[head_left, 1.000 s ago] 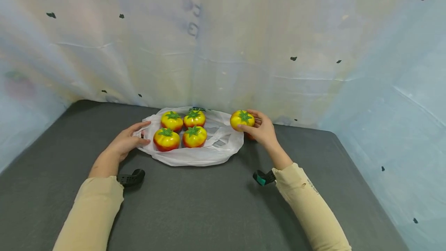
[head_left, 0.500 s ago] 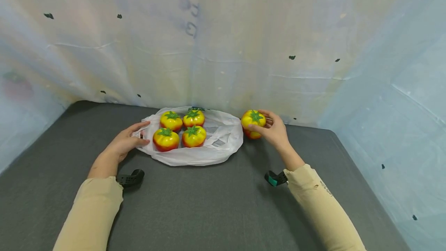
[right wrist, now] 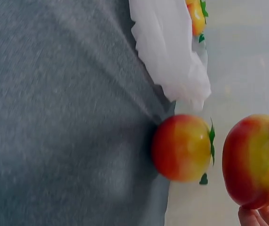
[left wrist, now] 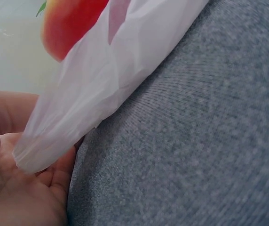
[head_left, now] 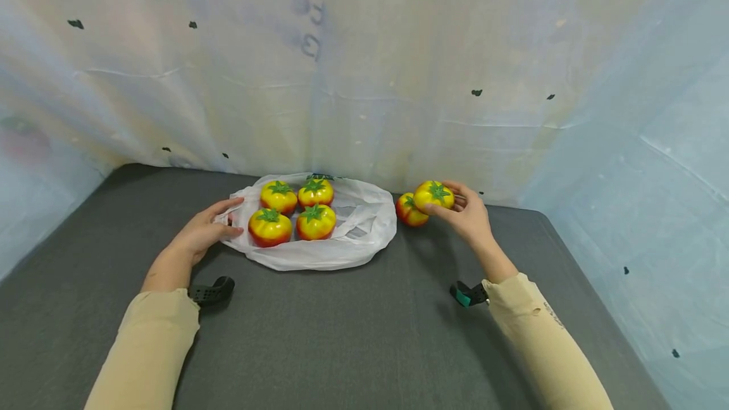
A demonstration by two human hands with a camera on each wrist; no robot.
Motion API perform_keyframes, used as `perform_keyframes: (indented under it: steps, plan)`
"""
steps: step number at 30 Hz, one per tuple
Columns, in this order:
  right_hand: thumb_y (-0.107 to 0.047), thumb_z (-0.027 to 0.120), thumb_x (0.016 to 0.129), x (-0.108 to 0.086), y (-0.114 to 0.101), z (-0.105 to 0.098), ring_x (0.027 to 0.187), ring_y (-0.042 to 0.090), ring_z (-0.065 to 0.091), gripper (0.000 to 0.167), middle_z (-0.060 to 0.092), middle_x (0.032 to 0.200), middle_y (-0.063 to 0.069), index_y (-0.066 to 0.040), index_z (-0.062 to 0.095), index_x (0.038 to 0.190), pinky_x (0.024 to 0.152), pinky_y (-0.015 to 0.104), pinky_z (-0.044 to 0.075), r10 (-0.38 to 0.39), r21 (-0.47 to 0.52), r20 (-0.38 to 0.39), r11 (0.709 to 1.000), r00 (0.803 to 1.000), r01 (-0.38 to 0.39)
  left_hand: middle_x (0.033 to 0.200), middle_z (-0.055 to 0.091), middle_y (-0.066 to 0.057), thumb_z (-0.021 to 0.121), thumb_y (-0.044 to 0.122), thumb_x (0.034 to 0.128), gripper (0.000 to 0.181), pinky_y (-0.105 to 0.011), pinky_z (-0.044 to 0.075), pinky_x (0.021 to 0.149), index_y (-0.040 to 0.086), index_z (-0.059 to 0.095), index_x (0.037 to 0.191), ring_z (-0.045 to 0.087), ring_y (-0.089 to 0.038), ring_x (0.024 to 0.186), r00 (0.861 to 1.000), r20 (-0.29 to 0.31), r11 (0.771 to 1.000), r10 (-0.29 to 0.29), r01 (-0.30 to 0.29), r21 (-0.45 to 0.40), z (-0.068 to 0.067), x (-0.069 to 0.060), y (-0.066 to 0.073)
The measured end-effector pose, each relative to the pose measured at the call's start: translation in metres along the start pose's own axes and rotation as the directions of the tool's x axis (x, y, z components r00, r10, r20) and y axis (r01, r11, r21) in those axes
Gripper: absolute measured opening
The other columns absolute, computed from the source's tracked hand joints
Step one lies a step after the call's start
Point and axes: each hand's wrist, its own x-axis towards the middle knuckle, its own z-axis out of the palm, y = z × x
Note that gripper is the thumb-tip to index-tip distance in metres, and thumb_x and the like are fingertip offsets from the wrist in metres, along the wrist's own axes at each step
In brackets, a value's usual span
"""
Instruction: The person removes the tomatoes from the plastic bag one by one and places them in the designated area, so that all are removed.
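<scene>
My right hand holds a yellow-and-red tomato with a green leafy top, thumb on its near side and fingers behind. In the right wrist view this held tomato is apart from another tomato. That other tomato rests on the dark surface, right of a white plastic bag. Several tomatoes sit on the spread bag. My left hand holds the bag's left end between thumb and fingers. The left wrist view shows the gathered bag end inside that hand.
A dark grey cloth-covered table lies under everything. Behind it rises a pale plastic sheet with small dark spots, and a bluish sheet borders the right side. Black bands are worn at both wrists.
My right hand has moved right with its tomato, from the bag's right edge to past the other tomato, which has come into fuller view. The left hand and the bag stay put.
</scene>
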Motion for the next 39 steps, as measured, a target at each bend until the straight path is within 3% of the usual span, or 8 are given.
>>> perform_keyframes:
  steps: [15, 28, 39]
  plan:
    - [-0.030, 0.074, 0.084, -0.005, 0.018, -0.023, 0.126, 0.037, 0.048, 0.069, 0.041, 0.144, 0.020, -0.010, 0.044, 0.143, 0.100, 0.049, 0.045, 0.072, 0.002, -0.038, 0.997, 0.997, -0.072, 0.159, -0.013, -0.018, 0.062, 0.010, 0.0878, 0.083, -0.068, 0.007, 0.111, 0.018, 0.013, 0.155, -0.007, -0.046, 0.144, 1.000, 0.011, 1.000, 0.010, -0.010, 0.012, -0.002, -0.001, -0.001]
    - [-0.032, 0.071, 0.086, -0.005, 0.035, -0.029, 0.129, 0.039, 0.045, 0.071, 0.038, 0.147, 0.022, -0.008, 0.040, 0.145, 0.101, 0.050, 0.044, 0.121, -0.033, -0.052, 0.992, 0.991, -0.123, 0.159, -0.013, -0.018, 0.060, 0.009, 0.0897, 0.082, -0.068, 0.007, 0.112, 0.019, 0.012, 0.155, -0.008, -0.045, 0.144, 1.000, 0.018, 1.000, 0.013, -0.014, 0.009, -0.002, -0.001, 0.000]
    - [-0.030, 0.069, 0.087, -0.001, 0.054, -0.022, 0.128, 0.040, 0.046, 0.068, 0.039, 0.146, 0.023, -0.007, 0.040, 0.145, 0.099, 0.050, 0.045, 0.161, -0.053, -0.055, 0.985, 0.985, -0.164, 0.159, -0.013, -0.018, 0.060, 0.009, 0.0897, 0.082, -0.068, 0.006, 0.111, 0.020, 0.012, 0.155, -0.008, -0.045, 0.145, 1.000, 0.015, 1.000, 0.011, -0.011, 0.008, -0.001, -0.001, -0.001]
